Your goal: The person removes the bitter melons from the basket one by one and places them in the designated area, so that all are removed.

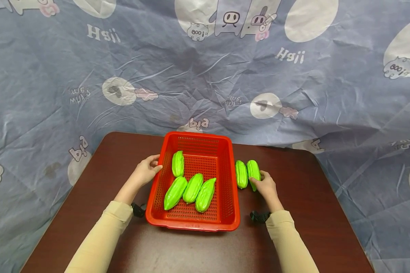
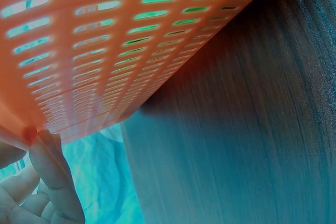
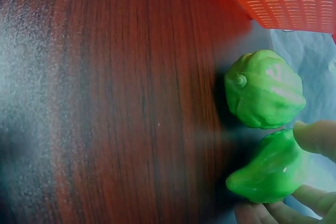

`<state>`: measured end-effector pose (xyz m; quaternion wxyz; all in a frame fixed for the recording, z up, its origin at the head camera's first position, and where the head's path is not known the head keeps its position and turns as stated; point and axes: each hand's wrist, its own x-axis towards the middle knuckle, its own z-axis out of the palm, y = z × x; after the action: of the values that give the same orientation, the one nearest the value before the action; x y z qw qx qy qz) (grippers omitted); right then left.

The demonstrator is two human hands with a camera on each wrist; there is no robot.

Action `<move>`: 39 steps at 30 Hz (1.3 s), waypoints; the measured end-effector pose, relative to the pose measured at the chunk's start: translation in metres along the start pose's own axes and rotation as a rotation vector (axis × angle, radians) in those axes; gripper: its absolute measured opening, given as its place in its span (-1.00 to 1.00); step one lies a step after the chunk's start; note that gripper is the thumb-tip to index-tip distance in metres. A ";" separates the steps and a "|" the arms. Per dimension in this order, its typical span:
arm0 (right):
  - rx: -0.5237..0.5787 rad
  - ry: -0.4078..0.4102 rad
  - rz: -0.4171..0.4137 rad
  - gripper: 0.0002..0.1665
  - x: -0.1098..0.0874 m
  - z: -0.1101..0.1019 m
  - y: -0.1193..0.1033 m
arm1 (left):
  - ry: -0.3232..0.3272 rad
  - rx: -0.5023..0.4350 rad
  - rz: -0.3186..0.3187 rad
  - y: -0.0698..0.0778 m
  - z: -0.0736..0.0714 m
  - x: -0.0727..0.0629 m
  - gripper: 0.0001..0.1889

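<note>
A red plastic basket (image 1: 193, 226) stands at the middle of the table, with several bright green bitter melons (image 1: 175, 193) lying on its bottom. My left hand (image 1: 147, 170) grips the basket's left rim between thumb and fingers, seen also in the left wrist view against the slotted wall. Right of the basket, two more bitter melons lie side by side on the table. The outer bitter melon (image 3: 270, 169) is between the thumb and fingers of my right hand (image 1: 265, 186), which pinches it. Nearer the basket wall, the other bitter melon (image 3: 265, 88) is untouched.
The dark brown wooden table (image 1: 314, 212) reaches back to a blue patterned cloth (image 1: 205, 68) hanging behind it. Black straps (image 1: 259, 217) are at both wrists. The basket's right wall stands close beside the two loose melons.
</note>
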<state>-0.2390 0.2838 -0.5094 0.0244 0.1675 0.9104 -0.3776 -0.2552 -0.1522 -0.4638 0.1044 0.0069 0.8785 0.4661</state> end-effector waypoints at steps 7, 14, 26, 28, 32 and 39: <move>-0.008 0.008 -0.010 -0.14 -0.002 -0.002 0.000 | -0.003 0.001 0.003 0.001 0.001 0.000 -0.42; -0.006 0.005 -0.007 -0.13 -0.004 -0.008 -0.001 | -0.006 -0.003 0.005 0.000 0.001 0.000 -0.42; 0.025 0.075 -0.095 -0.19 -0.006 -0.032 -0.039 | -0.003 0.013 0.003 0.001 0.000 -0.001 -0.43; 0.043 0.076 -0.111 -0.18 -0.007 -0.036 -0.049 | -0.001 0.019 0.003 0.001 0.000 -0.001 -0.43; 0.073 0.074 -0.146 -0.18 -0.012 -0.040 -0.069 | 0.002 0.024 0.000 0.001 0.000 0.000 -0.43; 0.098 0.048 -0.197 -0.19 -0.024 -0.037 -0.101 | 0.000 0.020 -0.004 0.001 0.000 0.000 -0.42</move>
<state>-0.2459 0.2360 -0.4107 -0.0429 0.0869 0.9032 -0.4182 -0.2556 -0.1515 -0.4629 0.1054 0.0062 0.8831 0.4572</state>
